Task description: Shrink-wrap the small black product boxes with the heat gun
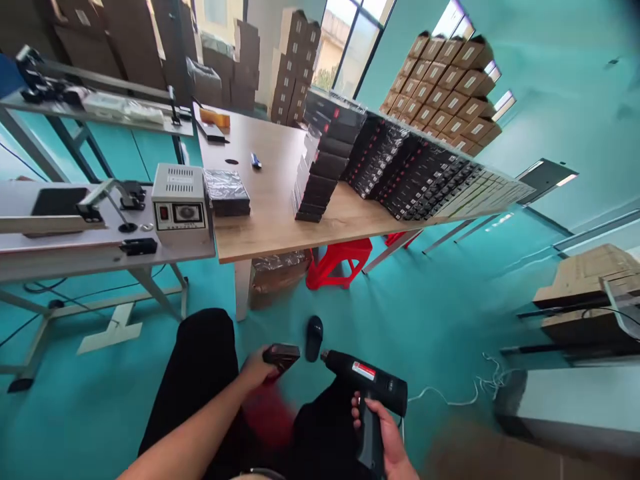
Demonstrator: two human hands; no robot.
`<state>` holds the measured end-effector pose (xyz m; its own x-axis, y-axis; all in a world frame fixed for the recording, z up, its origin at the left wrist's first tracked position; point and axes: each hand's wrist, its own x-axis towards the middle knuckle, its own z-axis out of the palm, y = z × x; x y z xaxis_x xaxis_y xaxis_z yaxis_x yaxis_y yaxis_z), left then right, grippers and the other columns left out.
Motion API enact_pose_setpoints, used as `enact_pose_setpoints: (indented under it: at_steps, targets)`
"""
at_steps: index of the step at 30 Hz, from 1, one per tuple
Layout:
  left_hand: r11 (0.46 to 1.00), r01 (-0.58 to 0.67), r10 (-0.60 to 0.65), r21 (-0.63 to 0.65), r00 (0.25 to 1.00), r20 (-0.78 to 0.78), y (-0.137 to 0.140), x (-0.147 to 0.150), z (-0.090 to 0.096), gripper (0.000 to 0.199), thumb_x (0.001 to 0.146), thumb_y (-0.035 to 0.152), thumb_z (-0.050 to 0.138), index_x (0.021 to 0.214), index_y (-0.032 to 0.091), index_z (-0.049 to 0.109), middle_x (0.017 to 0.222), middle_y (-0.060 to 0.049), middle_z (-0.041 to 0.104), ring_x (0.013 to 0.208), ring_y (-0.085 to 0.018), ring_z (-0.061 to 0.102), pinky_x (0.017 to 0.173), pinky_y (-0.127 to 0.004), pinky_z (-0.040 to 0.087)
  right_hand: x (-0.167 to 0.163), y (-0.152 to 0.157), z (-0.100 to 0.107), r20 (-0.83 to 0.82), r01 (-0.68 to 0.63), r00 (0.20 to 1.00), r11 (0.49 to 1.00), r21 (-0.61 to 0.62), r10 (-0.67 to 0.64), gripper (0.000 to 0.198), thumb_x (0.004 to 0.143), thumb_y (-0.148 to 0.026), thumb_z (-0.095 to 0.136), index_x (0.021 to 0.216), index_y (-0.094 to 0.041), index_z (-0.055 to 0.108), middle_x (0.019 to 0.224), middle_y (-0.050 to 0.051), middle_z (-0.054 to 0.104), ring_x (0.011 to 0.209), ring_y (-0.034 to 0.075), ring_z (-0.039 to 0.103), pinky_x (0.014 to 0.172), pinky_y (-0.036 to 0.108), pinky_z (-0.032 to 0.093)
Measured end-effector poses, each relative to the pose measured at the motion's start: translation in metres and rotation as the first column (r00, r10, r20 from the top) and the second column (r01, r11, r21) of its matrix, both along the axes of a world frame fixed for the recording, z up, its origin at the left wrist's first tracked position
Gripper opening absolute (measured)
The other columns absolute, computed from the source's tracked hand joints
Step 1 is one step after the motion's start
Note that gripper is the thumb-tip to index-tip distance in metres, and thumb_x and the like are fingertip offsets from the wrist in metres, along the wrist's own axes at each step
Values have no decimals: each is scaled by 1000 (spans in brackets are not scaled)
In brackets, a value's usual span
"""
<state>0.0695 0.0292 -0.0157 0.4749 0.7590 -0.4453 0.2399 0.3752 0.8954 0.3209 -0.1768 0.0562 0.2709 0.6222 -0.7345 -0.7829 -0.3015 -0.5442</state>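
Note:
My right hand (387, 430) is wrapped round the handle of a black heat gun (393, 387) with a red and white label. The gun's nozzle points left, toward my left hand (254, 370). That hand grips a small dark box (284, 355), held above my lap. A short gap lies between the nozzle and the box. The box's surface is somewhat blurred, so its print cannot be read. A white cord trails off to the right behind the heat gun.
A wooden table (265, 243) ahead carries stacked black boxes (327, 163) and a wrapped bundle (227, 193). At left, a bench holds a sealing machine (181, 200). A red stool (340, 260) and a carton (275, 280) stand below; a black slipper (314, 338) lies on the floor.

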Motion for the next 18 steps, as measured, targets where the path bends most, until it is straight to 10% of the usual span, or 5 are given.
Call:
enact_pose_setpoints:
  at_steps: [9, 18]
  targets:
    - [976, 177, -173, 129, 984, -47, -5, 7, 3, 34, 59, 30, 74, 89, 17, 68, 81, -4, 70, 82, -24, 62, 73, -32, 46, -40, -21, 100, 85, -188, 978, 981, -54, 192, 28, 80, -23, 62, 104, -10, 66, 90, 10, 70, 71, 15, 64, 59, 24, 51]
    - [988, 147, -149, 40, 988, 38, -6, 2, 5, 34, 52, 24, 78, 82, 17, 65, 70, -1, 65, 72, -22, 59, 65, -30, 42, -48, -5, 111, 208, -239, 943, 964, -113, 258, 28, 77, -27, 65, 100, -12, 68, 85, 9, 69, 67, 15, 63, 55, 24, 49]
